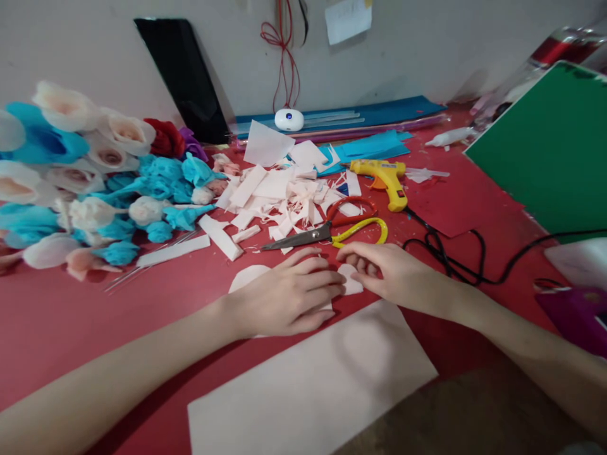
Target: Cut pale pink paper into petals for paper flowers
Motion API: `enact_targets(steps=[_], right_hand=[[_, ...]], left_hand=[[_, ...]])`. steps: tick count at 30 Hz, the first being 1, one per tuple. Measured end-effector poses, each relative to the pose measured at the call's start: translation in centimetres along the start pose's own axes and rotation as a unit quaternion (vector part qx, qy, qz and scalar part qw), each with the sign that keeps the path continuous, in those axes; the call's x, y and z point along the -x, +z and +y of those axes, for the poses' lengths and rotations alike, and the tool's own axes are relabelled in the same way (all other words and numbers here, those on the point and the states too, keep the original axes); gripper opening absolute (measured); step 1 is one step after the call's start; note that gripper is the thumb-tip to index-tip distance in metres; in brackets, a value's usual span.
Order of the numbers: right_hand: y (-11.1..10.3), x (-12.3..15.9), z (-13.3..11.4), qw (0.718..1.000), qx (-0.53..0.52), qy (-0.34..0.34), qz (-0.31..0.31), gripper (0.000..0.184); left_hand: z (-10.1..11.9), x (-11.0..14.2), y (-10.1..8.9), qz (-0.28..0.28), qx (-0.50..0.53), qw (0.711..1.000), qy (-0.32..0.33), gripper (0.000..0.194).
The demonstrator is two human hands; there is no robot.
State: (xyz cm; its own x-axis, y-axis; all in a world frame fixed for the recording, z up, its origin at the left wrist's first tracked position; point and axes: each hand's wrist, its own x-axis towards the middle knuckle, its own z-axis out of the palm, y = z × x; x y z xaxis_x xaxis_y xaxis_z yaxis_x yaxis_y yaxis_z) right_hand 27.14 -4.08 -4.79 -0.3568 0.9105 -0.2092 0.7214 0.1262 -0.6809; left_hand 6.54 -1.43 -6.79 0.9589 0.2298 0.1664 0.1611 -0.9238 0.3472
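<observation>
My left hand (296, 294) lies flat, palm down, fingers stretched out over a pale cut paper piece (249, 277) with a rounded edge, most of it hidden under the palm. Close by on the right, my right hand (374, 268) is curled at a smaller pale paper piece (349, 281); whether its fingertips pinch that piece is not clear. Just beyond both hands rest scissors (315, 235) with one red and one yellow handle, blades pointing left. A large pale paper sheet (303, 385) lies nearest to me.
Crepe paper flowers (95, 170) fill the left side. Paper scraps (284, 189) heap behind the scissors. A yellow glue gun (384, 180) lies to the right, its black cord (484, 275) running rightward. A green board (550, 151) leans at right; a dark phone-like slab (184, 79) leans on the wall.
</observation>
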Motion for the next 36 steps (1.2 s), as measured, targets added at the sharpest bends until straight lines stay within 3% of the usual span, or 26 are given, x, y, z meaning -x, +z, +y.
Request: enact_targets(steps=[4, 8, 12, 18, 25, 29, 36], right_hand=[[0.0, 1.6, -0.9, 0.991, 0.099, -0.035, 0.080, 0.024], [1.2, 3.9, -2.3, 0.981, 0.153, -0.117, -0.017, 0.020], [3.2, 5.2, -2.0, 0.966, 0.217, -0.140, -0.023, 0.034], [3.7, 5.6, -0.9, 0.969, 0.184, -0.157, -0.047, 0.022], [3.0, 5.3, -2.6, 0.976, 0.137, -0.146, -0.083, 0.008], [2.2, 5.3, -3.2, 0.975, 0.127, -0.148, -0.110, 0.014], [1.8, 5.3, -3.1, 0.956, 0.159, -0.217, -0.115, 0.018]], left_hand=[[0.0, -0.1, -0.2, -0.004, 0.011, 1.000, -0.003, 0.031], [0.0, -0.1, -0.1, 0.003, 0.015, 1.000, 0.002, 0.029], [0.0, 0.1, 0.3, 0.017, 0.025, 1.000, -0.008, 0.032], [0.7, 0.5, 0.4, 0.015, 0.019, 0.999, -0.037, 0.034], [1.9, 0.5, 0.0, 0.022, 0.038, 0.997, -0.070, 0.032], [1.0, 0.1, -0.9, -0.012, 0.046, 0.998, -0.033, 0.031], [-1.0, -0.4, -2.3, -0.096, 0.065, 0.993, 0.022, 0.044]])
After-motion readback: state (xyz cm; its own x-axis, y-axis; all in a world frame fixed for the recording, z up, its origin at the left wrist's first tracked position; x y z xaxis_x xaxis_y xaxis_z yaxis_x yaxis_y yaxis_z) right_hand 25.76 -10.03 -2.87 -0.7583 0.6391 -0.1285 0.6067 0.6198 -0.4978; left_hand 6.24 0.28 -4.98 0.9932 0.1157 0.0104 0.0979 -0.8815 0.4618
